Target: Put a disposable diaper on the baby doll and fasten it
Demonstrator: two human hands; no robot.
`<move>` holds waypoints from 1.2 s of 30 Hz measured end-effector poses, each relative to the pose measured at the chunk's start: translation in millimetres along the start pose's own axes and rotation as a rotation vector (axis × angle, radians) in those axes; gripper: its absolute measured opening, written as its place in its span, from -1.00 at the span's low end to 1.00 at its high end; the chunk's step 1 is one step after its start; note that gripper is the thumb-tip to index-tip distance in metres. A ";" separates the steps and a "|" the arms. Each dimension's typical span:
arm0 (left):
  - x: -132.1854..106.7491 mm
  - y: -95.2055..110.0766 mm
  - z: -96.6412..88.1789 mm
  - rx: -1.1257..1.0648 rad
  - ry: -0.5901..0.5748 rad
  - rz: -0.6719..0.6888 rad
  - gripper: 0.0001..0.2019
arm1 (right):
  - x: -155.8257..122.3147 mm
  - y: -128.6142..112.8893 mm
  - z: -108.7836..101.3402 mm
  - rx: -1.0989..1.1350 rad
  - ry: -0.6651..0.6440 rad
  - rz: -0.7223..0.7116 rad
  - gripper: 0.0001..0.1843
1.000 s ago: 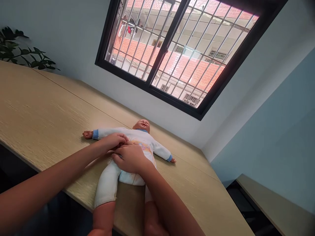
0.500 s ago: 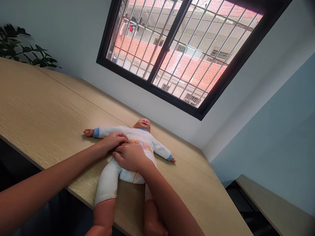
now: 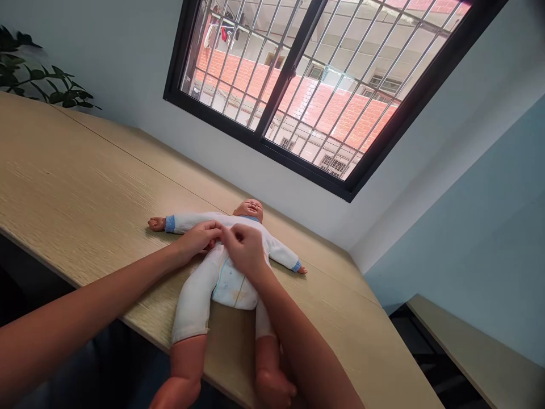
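A baby doll (image 3: 279, 253) lies on its back on the wooden table, arms spread, its head toward the window. It wears a white top with blue cuffs and a white patterned diaper (image 3: 234, 287) between cloth-covered upper legs. At the doll's waist my left hand (image 3: 200, 240) rests with curled fingers, its fingertips pressed together. Close against it, over the doll's belly, my right hand (image 3: 247, 247) is closed in a pinch. Whatever the fingertips of both hands hold is hidden. The doll's lower legs reach the table's near edge.
The wooden table (image 3: 85, 187) runs along the wall, with a seam across it. Behind it is a black-framed window (image 3: 259, 139) with bars. A leafy plant (image 3: 55, 91) stands at the far left. A lower shelf-like surface (image 3: 468, 341) is at the right.
My right hand has risen from the diaper's front toward the doll's belly and its fingers have closed, uncovering more of the diaper. My left hand stays at the waist. The view has shifted slightly.
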State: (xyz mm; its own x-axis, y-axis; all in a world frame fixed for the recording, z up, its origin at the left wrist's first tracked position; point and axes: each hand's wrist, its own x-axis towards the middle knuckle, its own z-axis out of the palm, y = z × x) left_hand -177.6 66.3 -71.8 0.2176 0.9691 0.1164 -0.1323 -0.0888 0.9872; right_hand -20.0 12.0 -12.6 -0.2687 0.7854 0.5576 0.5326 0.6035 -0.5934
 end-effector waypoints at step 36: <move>-17.8 9.6 6.0 0.796 0.137 0.442 -0.77 | 21.1 56.6 -25.1 0.511 0.240 0.411 -0.61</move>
State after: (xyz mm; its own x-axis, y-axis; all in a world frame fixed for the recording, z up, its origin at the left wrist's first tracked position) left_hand -176.9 46.7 -63.7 0.1825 0.8235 0.5372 0.5394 -0.5406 0.6456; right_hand 24.7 59.3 -19.8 0.0898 0.9473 0.3075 0.0929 0.2994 -0.9496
